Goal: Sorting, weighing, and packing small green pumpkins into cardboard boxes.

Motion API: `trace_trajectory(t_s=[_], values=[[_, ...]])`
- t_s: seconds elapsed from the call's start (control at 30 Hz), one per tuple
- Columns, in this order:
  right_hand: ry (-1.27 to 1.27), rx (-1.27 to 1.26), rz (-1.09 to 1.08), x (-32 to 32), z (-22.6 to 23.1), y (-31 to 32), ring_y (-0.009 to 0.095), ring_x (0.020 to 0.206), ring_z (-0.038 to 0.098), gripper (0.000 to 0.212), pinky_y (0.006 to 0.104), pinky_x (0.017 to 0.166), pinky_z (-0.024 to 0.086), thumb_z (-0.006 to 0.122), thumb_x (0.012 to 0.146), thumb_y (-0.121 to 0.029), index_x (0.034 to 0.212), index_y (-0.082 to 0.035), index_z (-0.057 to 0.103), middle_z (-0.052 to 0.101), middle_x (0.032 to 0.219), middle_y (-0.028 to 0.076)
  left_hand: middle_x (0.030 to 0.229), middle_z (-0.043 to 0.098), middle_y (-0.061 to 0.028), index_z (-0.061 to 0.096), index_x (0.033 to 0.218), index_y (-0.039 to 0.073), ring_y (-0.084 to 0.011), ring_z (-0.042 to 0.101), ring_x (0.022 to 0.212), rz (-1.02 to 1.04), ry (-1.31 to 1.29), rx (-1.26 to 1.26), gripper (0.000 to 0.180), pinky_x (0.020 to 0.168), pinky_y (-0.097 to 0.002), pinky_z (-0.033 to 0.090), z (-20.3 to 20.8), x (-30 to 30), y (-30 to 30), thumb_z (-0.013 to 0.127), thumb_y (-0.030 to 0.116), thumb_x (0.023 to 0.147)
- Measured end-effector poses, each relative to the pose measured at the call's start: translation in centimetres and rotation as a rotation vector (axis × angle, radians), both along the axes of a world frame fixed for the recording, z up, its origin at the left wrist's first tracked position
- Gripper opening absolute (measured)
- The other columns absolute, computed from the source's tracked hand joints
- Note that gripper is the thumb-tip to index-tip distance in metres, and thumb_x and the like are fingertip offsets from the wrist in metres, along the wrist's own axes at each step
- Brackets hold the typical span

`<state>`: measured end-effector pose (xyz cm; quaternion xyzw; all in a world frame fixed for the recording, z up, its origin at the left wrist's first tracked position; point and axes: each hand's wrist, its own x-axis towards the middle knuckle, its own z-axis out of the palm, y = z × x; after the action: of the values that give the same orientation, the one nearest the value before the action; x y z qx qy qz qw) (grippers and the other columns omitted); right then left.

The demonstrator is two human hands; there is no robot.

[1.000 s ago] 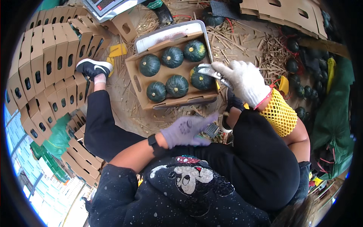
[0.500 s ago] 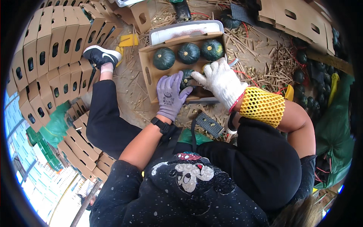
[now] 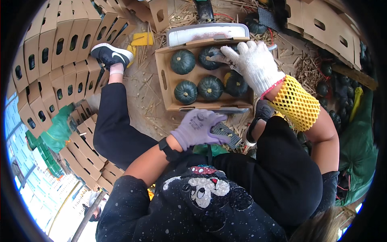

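Note:
A cardboard box point(image 3: 164, 105) holds two rows of dark green pumpkins, including a near-left pumpkin point(image 3: 186, 92) and a near-middle pumpkin point(image 3: 210, 87). My right hand point(image 3: 258, 66), in a white knit glove, grips what look like pruning shears point(image 3: 226, 59) over the box's far right. Their grey blades reach the stem of the far-middle pumpkin point(image 3: 208, 56). That hand hides the far right corner. My left hand point(image 3: 199, 130), in a purple glove, is empty between the box and my body, thumb and fingers apart.
Under the box is a grey-white tray-like base point(image 3: 207, 32). Stacked cardboard boxes point(image 3: 60, 44) rise at the left, with more boxes point(image 3: 322, 30) at the far right. Straw-like scraps point(image 3: 296, 60) litter the floor. Loose pumpkins point(image 3: 322, 88) lie to the right, near green sheeting point(image 3: 356, 161).
My left hand has drawn back from a near-row pumpkin toward my body and opened. My right hand has moved from the near row to the far row with the shears.

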<state>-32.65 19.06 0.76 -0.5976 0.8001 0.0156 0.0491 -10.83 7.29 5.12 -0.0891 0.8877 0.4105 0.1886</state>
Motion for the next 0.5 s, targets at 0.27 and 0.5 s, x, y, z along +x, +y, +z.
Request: trace_trajectory(t_s=[0.27,0.5], values=[[0.101,0.07,0.037,1.4,-1.9,-1.2,0.029,0.092,0.069,0.045,0.0434,0.077,0.052,0.059,0.094,-0.017,0.139,-0.021,0.058,0.066,0.099,0.011,0.12,0.065,-0.0139,0.05,0.146,0.008,-0.0311,0.062,0.113,0.301,0.4,-0.546,0.064,0.094,-0.0429,0.052,-11.8,-5.0,-4.4,0.073,0.025,0.089],[-0.263,0.171,-0.114,1.4,0.0,-2.3,0.031,0.076,0.074,0.04,0.0431,0.064,0.057,0.064,0.092,-0.021,0.132,-0.021,0.061,0.072,0.083,0.012,0.112,0.066,-0.0111,0.062,0.133,0.011,-0.0295,0.063,0.106,0.291,0.423,-0.595,0.053,0.09,-0.0404,0.053,-11.6,-5.4,-4.2,0.075,0.016,0.083]])
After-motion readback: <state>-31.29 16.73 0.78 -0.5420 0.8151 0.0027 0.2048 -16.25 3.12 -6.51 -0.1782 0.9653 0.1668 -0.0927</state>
